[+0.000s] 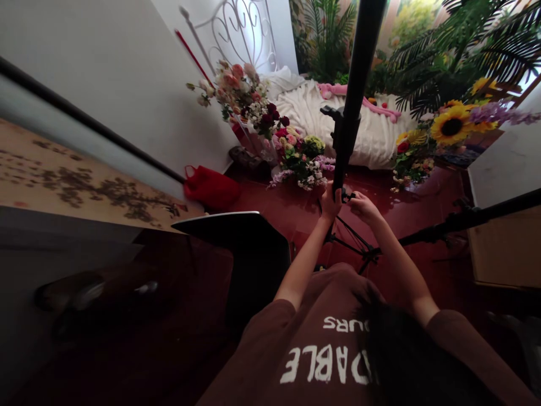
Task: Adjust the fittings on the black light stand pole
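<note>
A black tripod stand [354, 84] rises in front of me, its pole leaning a little toward the upper right. Low on the pole, my left hand [331, 203] is wrapped round it. Just to the right, the fingers of my right hand [363, 206] pinch a small black knob [347, 196] that sticks out from the pole. Higher up, another black clamp [335, 114] juts out on the left side. Thin dark legs [350, 235] spread below my hands over the red floor. My fingers partly hide the collar at the knob.
Bouquets of artificial flowers [296, 146] stand ahead, before a white-draped bed [376, 141]. Sunflowers [451, 125] are at the right. A red bag [211, 186] lies by the left wall. A dark chair-like panel [253, 248] is near my left arm. Another black pole [486, 213] crosses at right.
</note>
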The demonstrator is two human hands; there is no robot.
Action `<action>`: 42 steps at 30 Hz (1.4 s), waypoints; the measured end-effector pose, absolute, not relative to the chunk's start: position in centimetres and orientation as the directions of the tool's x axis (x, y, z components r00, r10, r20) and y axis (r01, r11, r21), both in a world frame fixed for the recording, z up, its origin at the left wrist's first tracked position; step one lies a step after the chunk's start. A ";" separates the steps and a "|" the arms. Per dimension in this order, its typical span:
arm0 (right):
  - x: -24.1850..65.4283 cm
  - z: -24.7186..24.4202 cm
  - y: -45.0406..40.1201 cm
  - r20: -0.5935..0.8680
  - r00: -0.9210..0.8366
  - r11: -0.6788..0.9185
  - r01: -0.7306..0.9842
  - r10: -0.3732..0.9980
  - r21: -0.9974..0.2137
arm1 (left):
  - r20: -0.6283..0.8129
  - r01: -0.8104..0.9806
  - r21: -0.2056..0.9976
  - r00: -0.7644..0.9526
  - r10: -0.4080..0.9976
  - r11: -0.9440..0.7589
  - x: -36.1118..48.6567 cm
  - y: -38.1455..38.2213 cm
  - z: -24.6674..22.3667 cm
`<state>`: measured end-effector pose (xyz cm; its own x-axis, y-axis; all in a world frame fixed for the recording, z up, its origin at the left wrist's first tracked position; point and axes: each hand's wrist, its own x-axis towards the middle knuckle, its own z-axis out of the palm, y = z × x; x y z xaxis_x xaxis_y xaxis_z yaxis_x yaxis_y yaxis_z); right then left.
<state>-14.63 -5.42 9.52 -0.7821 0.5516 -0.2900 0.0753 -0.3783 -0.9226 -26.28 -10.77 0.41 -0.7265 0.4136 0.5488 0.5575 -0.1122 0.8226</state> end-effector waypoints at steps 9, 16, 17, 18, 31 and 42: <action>-14.4 13.4 -5.2 0.241 -0.655 0.439 0.154 0.716 -0.885 | 0.547 0.545 0.827 -0.719 0.429 -0.139 -26.3 -10.9 0.5; -17.0 20.1 -6.3 0.606 -0.569 0.646 -0.163 0.556 -0.746 | 0.534 0.526 0.836 -0.721 0.442 -0.153 -26.3 -11.0 0.6; -17.6 20.5 -6.4 0.602 -0.602 0.649 -0.175 0.524 -0.740 | 0.536 0.526 0.836 -0.719 0.442 -0.157 -26.3 -11.0 0.6; -18.2 20.8 -6.5 0.593 -0.631 0.648 -0.181 0.500 -0.740 | 0.539 0.529 0.834 -0.717 0.442 -0.158 -26.3 -11.0 0.6; -20.5 18.0 -5.5 0.476 -0.720 0.567 -0.140 0.505 -0.812 | 0.544 0.536 0.828 -0.703 0.457 -0.161 -26.2 -11.0 0.9; -18.6 14.5 -7.1 0.200 -0.819 0.310 -0.029 0.537 -0.950 | 0.531 0.499 0.845 -0.735 0.421 -0.194 -26.2 -10.4 -0.4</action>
